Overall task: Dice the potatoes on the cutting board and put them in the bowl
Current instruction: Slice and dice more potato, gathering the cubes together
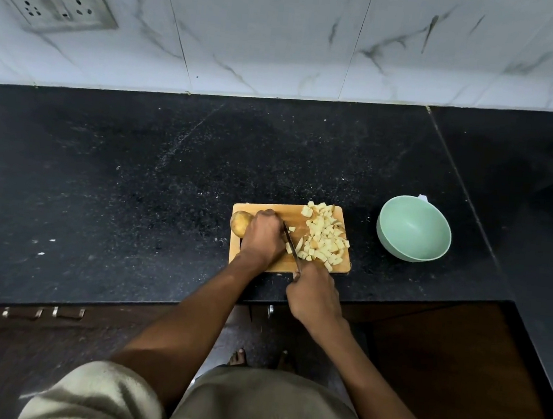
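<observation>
R hand (pixel 314 294) gripped knife (pixel 292 247) handle at board's near edge. L hand (pixel 264 233), fingers curled, held down potato (pixel 241 223) on cutting board (pixel 289 260). Diced pile (pixel 324 238) at 3 o'clock of blade; green bowl (pixel 414 228) beyond board's 3 o'clock, on table (pixel 137 180).

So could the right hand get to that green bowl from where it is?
Probably yes. The bowl sits on bare counter just right of the cutting board, with nothing between, but the right hand is gripping the knife.
</observation>
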